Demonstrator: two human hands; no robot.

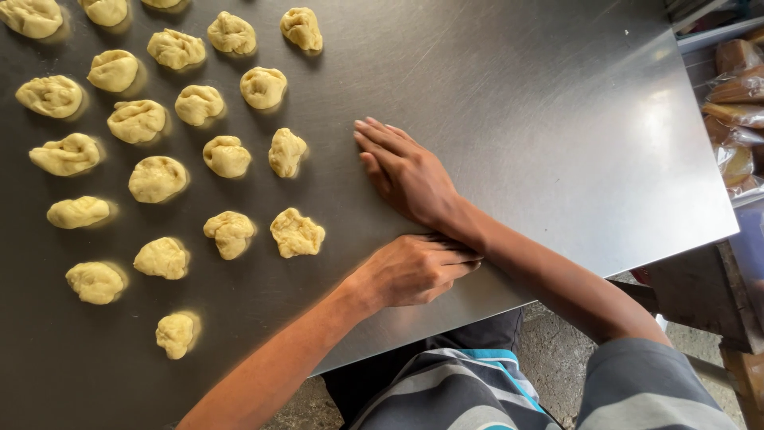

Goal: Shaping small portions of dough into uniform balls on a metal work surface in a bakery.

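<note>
Your right hand (407, 173) lies flat on the steel counter (557, 119), fingers straight and together, grip on nothing | your left hand (412, 271) lies palm down just below it, fingers loosely curled, whether anything is under it you cannot tell | dough lumps (297, 232) sit in rows to the left, the nearest close to both hands | bagged bread (736, 95) at far right.

Past the far right edge of the steel counter (557, 119), a stack of clear plastic bags (736, 119) lies on a shelf. They are crinkled and glossy, each holding brown and tan slabs. No labels, signs or screens show.
</note>
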